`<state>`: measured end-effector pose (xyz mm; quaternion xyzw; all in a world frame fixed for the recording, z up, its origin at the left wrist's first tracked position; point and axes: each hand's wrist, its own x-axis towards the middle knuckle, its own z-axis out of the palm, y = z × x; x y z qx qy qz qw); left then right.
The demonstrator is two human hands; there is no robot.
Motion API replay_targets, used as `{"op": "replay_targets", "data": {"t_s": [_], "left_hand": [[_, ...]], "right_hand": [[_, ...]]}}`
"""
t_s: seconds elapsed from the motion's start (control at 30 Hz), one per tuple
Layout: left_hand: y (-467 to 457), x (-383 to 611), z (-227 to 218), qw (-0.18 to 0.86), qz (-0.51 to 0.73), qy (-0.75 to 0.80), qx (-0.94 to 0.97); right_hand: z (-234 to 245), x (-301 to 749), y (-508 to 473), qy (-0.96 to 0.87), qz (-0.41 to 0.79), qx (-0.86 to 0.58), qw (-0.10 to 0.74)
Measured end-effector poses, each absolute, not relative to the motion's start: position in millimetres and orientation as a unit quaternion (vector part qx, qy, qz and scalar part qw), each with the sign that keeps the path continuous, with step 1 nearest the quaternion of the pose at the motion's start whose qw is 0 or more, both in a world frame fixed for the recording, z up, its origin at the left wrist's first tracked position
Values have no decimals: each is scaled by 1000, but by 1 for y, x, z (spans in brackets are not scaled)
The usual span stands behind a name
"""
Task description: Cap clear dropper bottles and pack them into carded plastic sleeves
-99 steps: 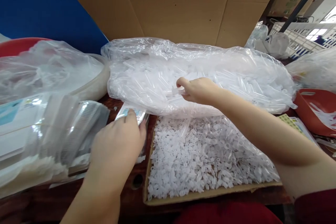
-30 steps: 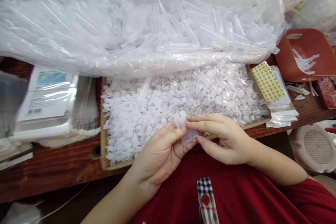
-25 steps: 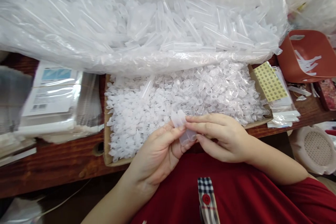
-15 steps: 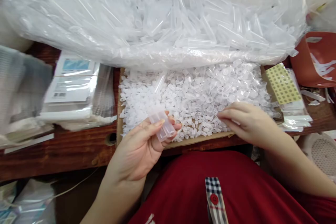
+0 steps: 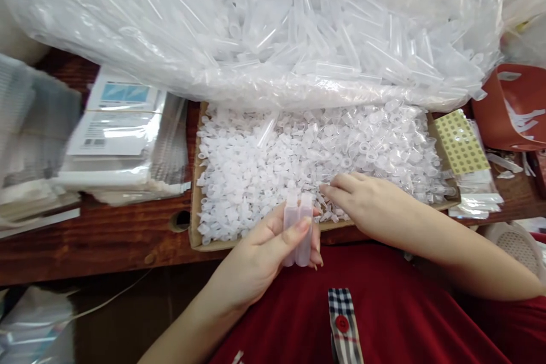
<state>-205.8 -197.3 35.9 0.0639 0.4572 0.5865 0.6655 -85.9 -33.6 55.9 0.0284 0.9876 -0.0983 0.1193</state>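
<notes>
Two small translucent plastic bottles (image 5: 304, 244) stand side by side, nearly upright, in my left hand (image 5: 262, 253), the thumb pressed across them. Narrower tops point up and away from me. Just to their right, my right hand (image 5: 373, 202) hovers low over the near edge of the cardboard box (image 5: 195, 227), its fingers drawn together. Whatever is between those fingertips, if anything, I cannot make out. White plastic nozzle pieces (image 5: 239, 173) fill the box's left and middle, while clear caps (image 5: 384, 131) heap up at its right. One clear tube (image 5: 267, 129) lies on top.
Behind the box, a big clear bag (image 5: 256, 91) bulges with translucent tubes. Stacked printed plastic packets (image 5: 115, 131) lie at left. On the right are a yellow dotted sheet (image 5: 463, 142) and an orange-brown bin (image 5: 495, 108). The wooden table (image 5: 128, 244) has a round hole (image 5: 181, 220).
My left hand has moved right and turned the bottles from tilted to nearly upright, tops up. The right hand has come left across the pieces, close to them.
</notes>
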Motion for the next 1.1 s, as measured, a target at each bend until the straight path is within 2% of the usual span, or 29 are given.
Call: {"op": "replay_targets", "data": {"t_s": [0.07,0.17,0.23,0.33,0.47,0.8,0.97,1.1], "left_hand": [[-195,-206,35,669,569,470,92],[-190,-206,35,669,542,486,152],[-185,-206,36,669,521,496,188],[-179,-204,38,670,494,511,214],[-174,-202,38,663,483,526,223],[-164,-190,37,624,475,570,242],[-158,-180,42,595,491,599,215],[-148,-177,44,599,493,596,207]], "right_hand": [[59,-83,-31,973,-208,100,10],[60,-79,-32,855,-459,212,-114],[58,-78,-35,751,-600,245,-127],[56,-76,-39,658,-700,253,-112],[52,-71,-38,624,-730,254,-114],[45,-54,-28,684,-680,244,-103],[37,-46,-29,664,-706,207,-133],[37,-43,-31,693,-661,235,-165]]}}
